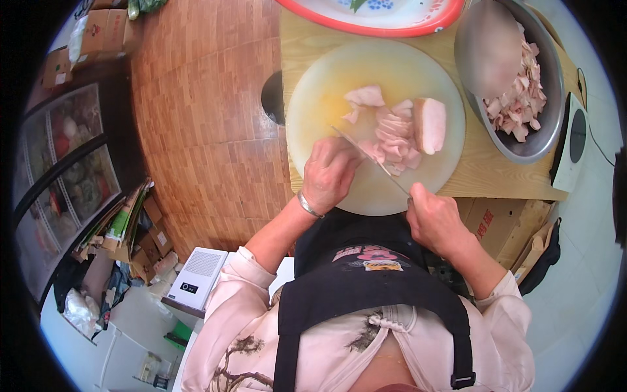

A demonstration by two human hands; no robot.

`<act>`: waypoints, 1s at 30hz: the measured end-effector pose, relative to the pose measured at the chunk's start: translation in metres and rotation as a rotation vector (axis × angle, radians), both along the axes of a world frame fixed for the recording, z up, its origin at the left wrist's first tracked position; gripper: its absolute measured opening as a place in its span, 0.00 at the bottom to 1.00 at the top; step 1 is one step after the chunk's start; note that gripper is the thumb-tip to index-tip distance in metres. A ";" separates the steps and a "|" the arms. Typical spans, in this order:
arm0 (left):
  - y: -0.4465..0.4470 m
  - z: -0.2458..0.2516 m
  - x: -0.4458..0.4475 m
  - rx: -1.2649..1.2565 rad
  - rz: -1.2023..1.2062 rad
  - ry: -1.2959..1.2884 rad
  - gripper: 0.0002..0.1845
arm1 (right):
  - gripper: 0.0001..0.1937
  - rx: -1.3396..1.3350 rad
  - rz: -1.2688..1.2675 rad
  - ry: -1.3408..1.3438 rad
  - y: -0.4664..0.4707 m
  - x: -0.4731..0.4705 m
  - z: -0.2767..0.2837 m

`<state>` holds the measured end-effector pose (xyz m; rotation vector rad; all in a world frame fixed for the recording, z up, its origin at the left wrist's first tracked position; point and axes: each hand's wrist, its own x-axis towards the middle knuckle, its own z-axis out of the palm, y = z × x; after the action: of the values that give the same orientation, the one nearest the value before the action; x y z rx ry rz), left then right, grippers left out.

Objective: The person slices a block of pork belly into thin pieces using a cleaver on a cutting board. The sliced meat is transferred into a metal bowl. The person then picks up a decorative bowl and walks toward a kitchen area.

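Observation:
My right hand (436, 220) grips the handle of a kitchen knife (377, 164), whose blade slants up and left over a round white cutting board (323, 63). My left hand (328, 169) rests on the board with fingers curled down beside the blade; whatever lies under them is hidden. Just right of the knife is a heap of thin pale pink meat slices (394, 132), probably pork. A thick block of the same meat with a rind (431, 125) stands against the heap's right side. Farther back lies a smaller loose piece (365, 95).
A large metal bowl (551, 132) at the right holds many cut meat pieces (521, 103); part of it is blurred. An enamel tray with a red rim (372, 30) sits at the table's back. A white flat appliance (572, 144) is by the table's right edge.

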<state>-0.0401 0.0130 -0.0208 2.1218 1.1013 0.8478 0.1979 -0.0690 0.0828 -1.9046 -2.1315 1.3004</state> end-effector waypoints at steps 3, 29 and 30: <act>-0.001 -0.002 0.000 -0.028 0.028 0.010 0.11 | 0.09 0.076 -0.019 0.025 0.011 -0.017 -0.024; -0.001 -0.003 0.004 -0.002 0.066 -0.058 0.11 | 0.11 0.010 0.014 -0.027 0.002 -0.001 0.012; -0.001 -0.003 0.004 -0.007 0.066 -0.066 0.10 | 0.12 -0.002 0.014 -0.033 0.002 0.000 0.013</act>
<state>-0.0359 0.0121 -0.0240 2.0472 1.1432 0.9366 0.1978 -0.0667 0.0955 -1.9291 -2.1628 1.2832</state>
